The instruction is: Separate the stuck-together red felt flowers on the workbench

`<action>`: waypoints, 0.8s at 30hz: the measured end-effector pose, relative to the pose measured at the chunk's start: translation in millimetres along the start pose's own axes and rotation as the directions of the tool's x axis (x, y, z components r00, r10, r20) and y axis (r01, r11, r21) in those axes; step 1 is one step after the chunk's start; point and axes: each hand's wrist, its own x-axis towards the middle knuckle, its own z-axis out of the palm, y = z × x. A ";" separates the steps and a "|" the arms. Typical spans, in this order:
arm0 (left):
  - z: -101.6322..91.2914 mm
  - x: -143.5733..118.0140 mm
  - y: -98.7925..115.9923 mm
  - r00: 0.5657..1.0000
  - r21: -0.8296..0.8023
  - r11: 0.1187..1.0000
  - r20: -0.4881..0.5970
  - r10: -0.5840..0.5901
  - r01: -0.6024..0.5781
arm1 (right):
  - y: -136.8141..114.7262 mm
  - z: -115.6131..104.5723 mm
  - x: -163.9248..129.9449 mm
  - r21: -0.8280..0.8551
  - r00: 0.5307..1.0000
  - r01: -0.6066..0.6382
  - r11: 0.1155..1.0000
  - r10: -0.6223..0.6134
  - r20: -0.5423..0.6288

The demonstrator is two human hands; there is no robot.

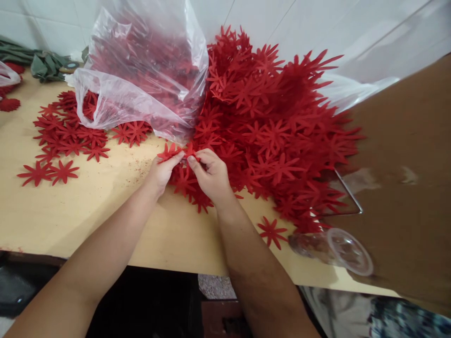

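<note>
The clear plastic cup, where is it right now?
The cup lies on its side at the table's near right edge, beside the red flower pile.

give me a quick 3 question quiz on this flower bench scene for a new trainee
1. True or false: the left hand and the right hand both pinch the same red star-shaped felt flower cutout.
2. Where does the big heap of red felt flower cutouts lie from the clear plastic bag of red cutouts? A) left of it B) right of it C) inside it
3. Fill in: a clear plastic cup lies on its ____ near the front edge of the pale wooden table.

Key: 1 true; 2 B; 3 side
</note>
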 end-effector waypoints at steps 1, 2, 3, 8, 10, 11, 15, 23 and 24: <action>-0.2 1.2 -0.5 1.000 -0.004 1.000 -0.025 0.012 -0.012 | 0.4 -0.8 0.1 0.016 0.999 -0.013 1.000 0.014 -0.043; -0.7 2.7 -1.0 0.998 -0.009 1.000 -0.059 0.019 -0.020 | 1.7 -2.4 0.5 0.043 0.995 -0.043 0.998 0.046 -0.093; -1.4 4.3 -1.4 0.995 -0.015 1.000 -0.095 0.018 -0.019 | 3.9 -5.1 1.3 0.080 0.984 -0.082 0.993 0.094 -0.148; -4.7 9.3 -2.5 0.988 -0.019 1.000 -0.152 0.007 -0.010 | 19.7 -24.8 8.2 0.199 0.861 -0.205 0.958 0.273 -0.429; -4.0 8.0 -3.8 0.991 0.033 0.997 -0.115 0.068 -0.064 | 20.9 -28.6 9.4 0.152 0.852 -0.188 0.970 0.238 -0.467; -3.4 7.0 -4.8 0.992 0.067 0.994 -0.084 0.096 -0.091 | 19.8 -28.7 9.1 0.117 0.868 -0.171 0.978 0.206 -0.451; -1.1 4.2 -8.6 0.990 0.155 0.978 0.039 0.138 -0.143 | 10.3 -22.4 4.3 -0.050 0.978 -0.084 0.995 0.073 -0.197; -2.6 5.6 -5.0 0.996 0.150 0.984 0.007 0.093 -0.093 | 6.8 -19.0 0.7 -0.175 0.996 -0.084 0.981 0.088 0.013; -3.1 5.5 -4.3 0.996 0.138 0.987 -0.001 0.085 -0.084 | 6.6 -17.4 0.1 -0.170 0.995 -0.082 0.982 0.089 0.035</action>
